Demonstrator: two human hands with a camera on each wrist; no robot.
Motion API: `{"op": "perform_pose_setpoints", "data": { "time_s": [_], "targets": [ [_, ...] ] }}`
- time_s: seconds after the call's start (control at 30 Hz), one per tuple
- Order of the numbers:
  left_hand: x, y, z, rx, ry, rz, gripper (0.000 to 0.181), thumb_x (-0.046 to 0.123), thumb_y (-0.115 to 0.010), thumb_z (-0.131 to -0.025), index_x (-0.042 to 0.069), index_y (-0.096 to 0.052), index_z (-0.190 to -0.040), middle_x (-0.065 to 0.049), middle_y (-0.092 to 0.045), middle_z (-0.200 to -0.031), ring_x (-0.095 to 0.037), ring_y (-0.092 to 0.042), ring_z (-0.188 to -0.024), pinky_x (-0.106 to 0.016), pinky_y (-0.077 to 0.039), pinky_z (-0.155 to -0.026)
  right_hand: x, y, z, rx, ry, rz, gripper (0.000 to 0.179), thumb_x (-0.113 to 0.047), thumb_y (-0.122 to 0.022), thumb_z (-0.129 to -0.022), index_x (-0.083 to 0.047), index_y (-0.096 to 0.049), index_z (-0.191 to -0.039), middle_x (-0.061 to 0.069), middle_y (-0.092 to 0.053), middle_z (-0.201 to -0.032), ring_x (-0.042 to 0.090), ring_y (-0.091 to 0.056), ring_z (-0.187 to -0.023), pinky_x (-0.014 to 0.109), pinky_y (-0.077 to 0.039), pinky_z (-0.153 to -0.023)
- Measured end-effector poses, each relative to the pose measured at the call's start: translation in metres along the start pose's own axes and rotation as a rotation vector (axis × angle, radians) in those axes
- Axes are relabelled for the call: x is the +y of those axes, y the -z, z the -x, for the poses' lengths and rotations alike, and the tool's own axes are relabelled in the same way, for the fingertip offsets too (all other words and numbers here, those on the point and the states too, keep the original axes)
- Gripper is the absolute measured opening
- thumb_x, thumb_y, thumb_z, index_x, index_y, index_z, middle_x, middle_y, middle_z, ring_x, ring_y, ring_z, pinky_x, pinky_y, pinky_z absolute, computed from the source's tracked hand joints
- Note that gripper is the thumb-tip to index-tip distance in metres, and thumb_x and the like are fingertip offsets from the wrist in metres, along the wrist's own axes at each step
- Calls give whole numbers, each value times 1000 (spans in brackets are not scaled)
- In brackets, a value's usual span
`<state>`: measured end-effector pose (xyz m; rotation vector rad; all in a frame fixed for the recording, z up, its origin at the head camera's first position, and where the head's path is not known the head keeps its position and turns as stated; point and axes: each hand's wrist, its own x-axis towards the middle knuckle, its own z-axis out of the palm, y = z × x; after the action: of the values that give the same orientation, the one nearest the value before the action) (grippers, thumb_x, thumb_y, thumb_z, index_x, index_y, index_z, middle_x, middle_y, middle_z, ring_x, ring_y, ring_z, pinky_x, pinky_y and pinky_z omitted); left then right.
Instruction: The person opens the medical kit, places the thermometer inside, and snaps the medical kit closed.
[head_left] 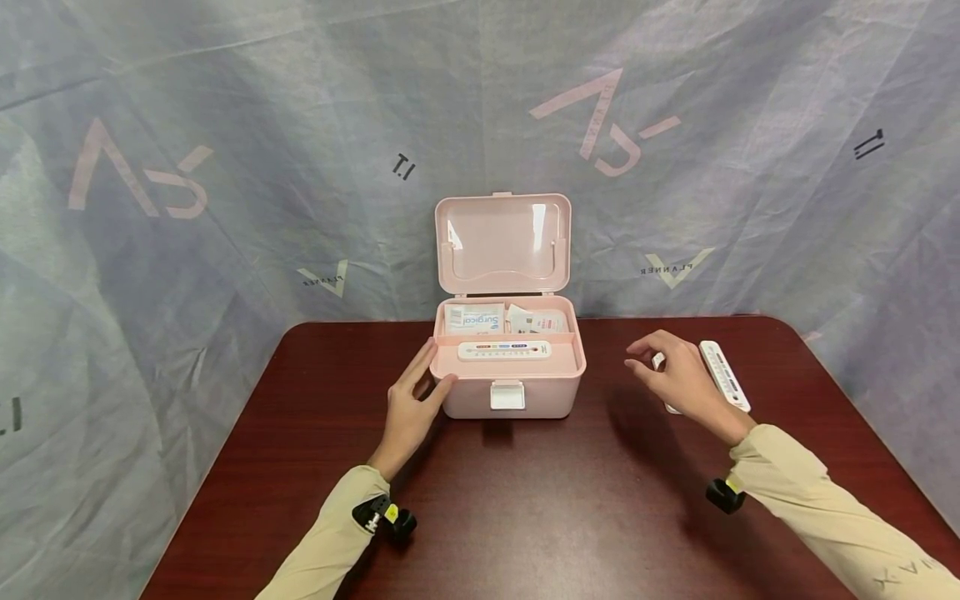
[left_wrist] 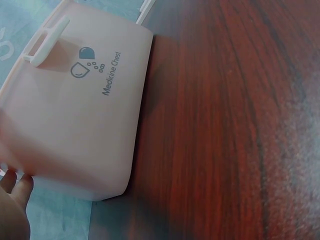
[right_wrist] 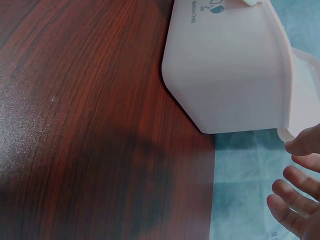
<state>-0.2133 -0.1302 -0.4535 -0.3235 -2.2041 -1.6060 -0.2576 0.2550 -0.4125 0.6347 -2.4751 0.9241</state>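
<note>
A pink medicine box (head_left: 507,396) stands on the table with its lid (head_left: 503,242) raised. A white thermometer card (head_left: 504,356) lies in its front compartment. My left hand (head_left: 411,410) touches the box's left front corner, thumb at the front rim and fingers along the left side; its fingertips (left_wrist: 21,187) show in the left wrist view. My right hand (head_left: 678,377) hovers right of the box with loosely bent fingers and nothing between them; the right wrist view shows this hand (right_wrist: 305,187) too. Below it lies a white object (head_left: 659,361), mostly hidden by the hand.
Another white thermometer card (head_left: 724,377) lies on the dark red wooden table (head_left: 555,508), right of my right hand. The box's back compartment holds a packet marked Surgical (head_left: 474,319) and a second white packet (head_left: 537,321). A grey printed cloth (head_left: 300,167) hangs behind the table.
</note>
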Motion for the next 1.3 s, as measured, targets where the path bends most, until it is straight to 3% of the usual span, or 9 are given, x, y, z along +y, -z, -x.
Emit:
{"op": "perform_pose_setpoints", "data": {
  "time_s": [0.2, 0.5, 0.73, 0.8, 1.07, 1.3],
  "targets": [
    [-6, -1, 1, 5, 5, 4, 59, 24, -69, -88, 10, -47, -141, 11, -39, -146, -11, -36, -134, -47, -42, -98, 4, -1, 2, 7, -2, 1, 11, -2, -74, -76, -4, -70, -86, 0, -61, -77, 20, -56, -65, 12, -40, -53],
    [-7, -1, 0, 2, -3, -1, 59, 23, -69, -89, 9, -45, -141, 0, -39, -148, -13, -35, -134, -47, -41, -99, 6, 0, 5, 13, -2, 18, 12, -1, -73, -76, -7, -70, -85, 1, -62, -77, 17, -56, -65, 18, -44, -53],
    [14, 0, 2, 0, -26, 18, 57, 12, -68, -89, -3, -44, -138, -18, -38, -146, -27, -36, -134, -55, -40, -96, 8, 0, 8, 6, -11, 26, 11, -1, -73, -76, -6, -70, -86, 3, -63, -78, 21, -58, -67, 17, -44, -53],
    [20, 1, 2, 1, -24, 31, 56, 8, -68, -88, -4, -45, -138, -17, -39, -146, -29, -36, -134, -58, -39, -96, 9, 0, 8, 5, -15, 24, 11, -1, -73, -76, -4, -70, -86, 4, -63, -78, 22, -57, -68, 14, -43, -53],
    [-6, -2, 0, 7, 7, -8, 59, 22, -69, -89, 8, -46, -141, 8, -39, -147, -12, -36, -134, -46, -41, -99, 15, -1, 13, 4, -47, 11, 11, 0, -72, -76, -2, -71, -86, 6, -62, -78, 23, -56, -69, 14, -43, -54],
    [-10, -2, 1, 2, -10, 3, 60, 26, -68, -89, 7, -45, -141, -3, -39, -148, -12, -36, -134, -47, -41, -98, 20, -2, 18, 12, -63, 25, 10, -1, -73, -76, -3, -71, -86, 5, -61, -76, 23, -56, -67, 14, -41, -53]
  ]
}}
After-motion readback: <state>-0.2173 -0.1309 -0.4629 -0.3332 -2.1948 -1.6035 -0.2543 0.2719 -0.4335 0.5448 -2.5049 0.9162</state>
